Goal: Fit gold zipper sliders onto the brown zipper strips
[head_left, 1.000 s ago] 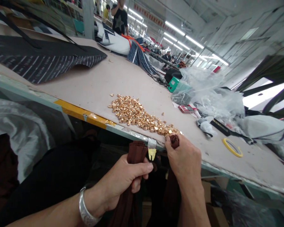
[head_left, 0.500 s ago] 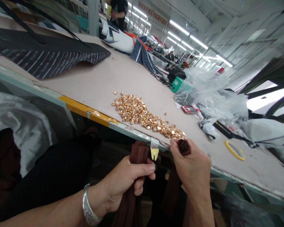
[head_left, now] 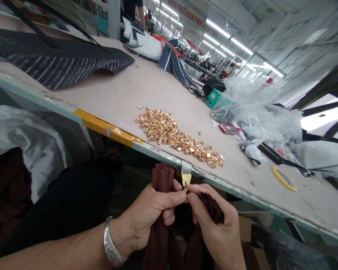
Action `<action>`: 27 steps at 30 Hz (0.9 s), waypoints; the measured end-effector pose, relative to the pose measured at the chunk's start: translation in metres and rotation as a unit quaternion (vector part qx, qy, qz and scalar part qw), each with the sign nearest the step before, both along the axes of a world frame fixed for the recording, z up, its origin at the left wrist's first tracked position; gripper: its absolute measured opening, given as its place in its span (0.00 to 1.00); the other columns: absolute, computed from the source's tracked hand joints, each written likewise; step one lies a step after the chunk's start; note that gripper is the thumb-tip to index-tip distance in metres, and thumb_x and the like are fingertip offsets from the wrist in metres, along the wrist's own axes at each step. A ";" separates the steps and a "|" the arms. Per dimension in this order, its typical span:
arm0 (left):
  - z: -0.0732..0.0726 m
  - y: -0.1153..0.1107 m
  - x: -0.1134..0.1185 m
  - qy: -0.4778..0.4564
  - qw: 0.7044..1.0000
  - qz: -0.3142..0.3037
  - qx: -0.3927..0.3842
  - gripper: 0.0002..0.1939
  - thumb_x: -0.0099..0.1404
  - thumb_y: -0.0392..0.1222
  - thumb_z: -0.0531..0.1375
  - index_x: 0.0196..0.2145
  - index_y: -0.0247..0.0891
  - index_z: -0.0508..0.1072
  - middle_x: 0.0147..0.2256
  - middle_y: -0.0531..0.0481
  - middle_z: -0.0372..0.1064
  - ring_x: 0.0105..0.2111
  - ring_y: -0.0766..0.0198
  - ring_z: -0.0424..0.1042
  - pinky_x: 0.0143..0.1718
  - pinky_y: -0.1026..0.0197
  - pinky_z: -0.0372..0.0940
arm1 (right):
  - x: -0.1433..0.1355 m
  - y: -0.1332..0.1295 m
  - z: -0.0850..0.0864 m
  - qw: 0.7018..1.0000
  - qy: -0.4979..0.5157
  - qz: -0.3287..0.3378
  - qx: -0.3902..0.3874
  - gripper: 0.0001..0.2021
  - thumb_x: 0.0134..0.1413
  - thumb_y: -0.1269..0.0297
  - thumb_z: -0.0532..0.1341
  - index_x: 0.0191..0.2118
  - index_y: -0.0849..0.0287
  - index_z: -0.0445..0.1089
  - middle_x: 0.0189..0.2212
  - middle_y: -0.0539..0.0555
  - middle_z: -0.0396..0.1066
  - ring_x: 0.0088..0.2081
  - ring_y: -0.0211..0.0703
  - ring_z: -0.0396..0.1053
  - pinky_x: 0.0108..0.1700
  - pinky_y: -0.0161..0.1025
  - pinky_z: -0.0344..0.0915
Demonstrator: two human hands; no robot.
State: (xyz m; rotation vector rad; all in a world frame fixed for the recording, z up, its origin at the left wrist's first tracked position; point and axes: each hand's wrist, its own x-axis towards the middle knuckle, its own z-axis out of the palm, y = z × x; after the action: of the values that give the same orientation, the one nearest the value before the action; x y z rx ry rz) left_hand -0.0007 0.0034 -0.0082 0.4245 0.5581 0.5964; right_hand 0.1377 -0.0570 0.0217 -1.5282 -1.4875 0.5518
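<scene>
My left hand (head_left: 154, 206) is closed around a bundle of dark brown fabric strips (head_left: 162, 178), whose ends stick up above the fist. Bunched in the palm of my right hand (head_left: 216, 217) is more of the brown strip fabric (head_left: 212, 206). The thumbs and fingertips of both hands meet at a small gold metal piece (head_left: 185, 190), partly covered by the fingers. Just above it, a yellow-wrapped metal tab (head_left: 186, 178) projects from the table edge. Beyond the hands, a pile of small gold metal pieces (head_left: 169, 129) lies on the table.
The pinkish-grey table (head_left: 109, 99) has a front edge with yellow tape (head_left: 104, 127). At right are clear plastic bags (head_left: 264, 108), a yellow tape roll (head_left: 284, 179) and a green box (head_left: 213, 98). Dark patterned sheets (head_left: 70, 71) lie at left. A person (head_left: 133, 11) stands behind.
My right hand has moved left and down from beside the gold pile to meet my left fingertips. A small gold piece now shows between the fingertips.
</scene>
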 end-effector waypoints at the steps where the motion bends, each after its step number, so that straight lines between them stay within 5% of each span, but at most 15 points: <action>1: 0.000 0.000 0.000 0.000 1.000 0.006 0.003 0.11 0.53 0.39 0.70 0.29 0.35 0.71 0.15 0.62 0.56 0.14 0.78 0.51 0.16 0.72 0.50 | 0.001 0.000 -0.002 1.000 0.003 0.002 0.006 0.07 0.60 0.67 0.60 0.42 0.52 0.74 0.27 0.46 0.68 0.21 0.32 0.63 0.22 0.30 0.60; 15: 0.002 0.004 0.005 0.036 0.996 0.046 0.062 0.11 0.54 0.41 0.68 0.30 0.37 0.70 0.20 0.60 0.59 0.15 0.78 0.53 0.17 0.71 0.50 | -0.010 0.011 -0.011 0.981 -0.136 -0.091 0.108 0.10 0.59 0.70 0.61 0.45 0.55 0.74 0.38 0.51 0.77 0.38 0.39 0.75 0.41 0.32 0.69; 20: 0.005 0.003 0.001 0.089 0.989 0.036 0.116 0.11 0.51 0.38 0.67 0.27 0.37 0.67 0.19 0.61 0.58 0.15 0.77 0.53 0.17 0.70 0.49 | 0.002 0.012 -0.013 0.987 -0.007 -0.140 0.074 0.03 0.56 0.65 0.65 0.37 0.55 0.75 0.26 0.47 0.74 0.25 0.35 0.69 0.28 0.30 0.66; 24: 0.004 0.002 -0.005 0.131 0.978 -0.003 0.165 0.10 0.53 0.40 0.66 0.28 0.37 0.68 0.18 0.61 0.57 0.16 0.75 0.53 0.17 0.69 0.49 | 0.007 0.003 -0.009 0.995 0.029 -0.093 0.037 0.06 0.54 0.66 0.66 0.39 0.53 0.75 0.18 0.43 0.64 0.19 0.31 0.60 0.21 0.28 0.58; 27: 0.003 0.001 -0.007 0.140 0.975 -0.014 0.173 0.09 0.54 0.41 0.65 0.27 0.37 0.68 0.19 0.61 0.56 0.16 0.75 0.52 0.17 0.69 0.49 | 0.006 0.003 -0.007 0.998 -0.012 -0.048 0.050 0.11 0.55 0.68 0.65 0.45 0.51 0.75 0.28 0.46 0.74 0.26 0.35 0.69 0.30 0.30 0.66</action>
State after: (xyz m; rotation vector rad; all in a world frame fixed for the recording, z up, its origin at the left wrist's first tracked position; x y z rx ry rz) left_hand -0.0081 0.0045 -0.0053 0.8548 0.7185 0.6114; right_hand 0.1441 -0.0543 0.0148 -1.5230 -1.4300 0.3986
